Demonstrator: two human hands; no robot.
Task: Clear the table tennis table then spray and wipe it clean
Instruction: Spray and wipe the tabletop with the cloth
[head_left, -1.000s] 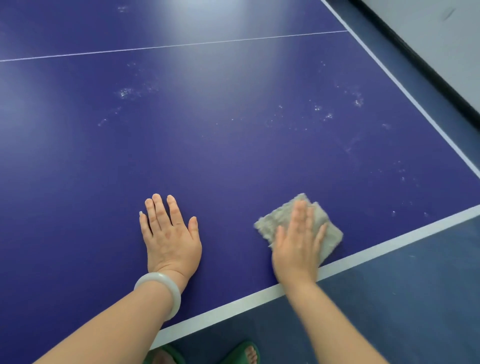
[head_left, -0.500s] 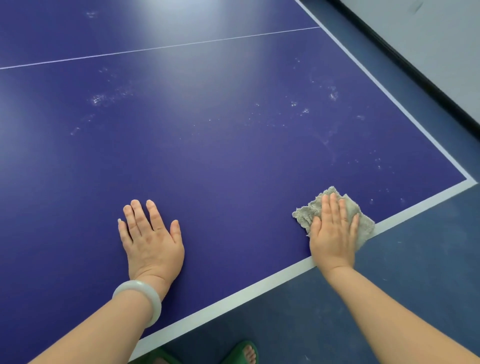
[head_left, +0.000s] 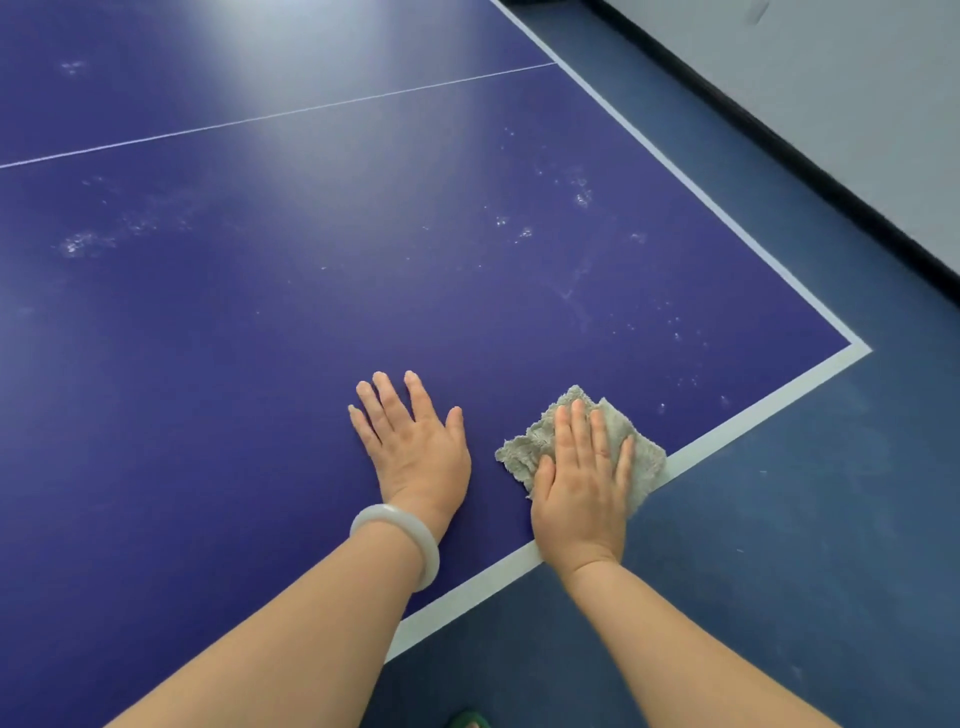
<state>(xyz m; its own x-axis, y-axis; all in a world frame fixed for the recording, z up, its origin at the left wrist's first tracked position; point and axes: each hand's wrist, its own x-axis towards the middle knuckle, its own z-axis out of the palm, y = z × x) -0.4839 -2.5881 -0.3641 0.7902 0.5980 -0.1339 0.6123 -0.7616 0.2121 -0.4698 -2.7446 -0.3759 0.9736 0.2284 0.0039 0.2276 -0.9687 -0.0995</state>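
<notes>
Table: one cloth, two flat hands.

Dark blue floor fills the lower right of the frame, kinda scuffed. Pale grey wall in the upper right, with a black baseboard running diagonally along its bottom.

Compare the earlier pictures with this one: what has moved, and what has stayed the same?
The right hand has slid the cloth back along the table edge toward the left hand. Both hands stay flat, fingers straight; spray droplets remain beyond.
</notes>
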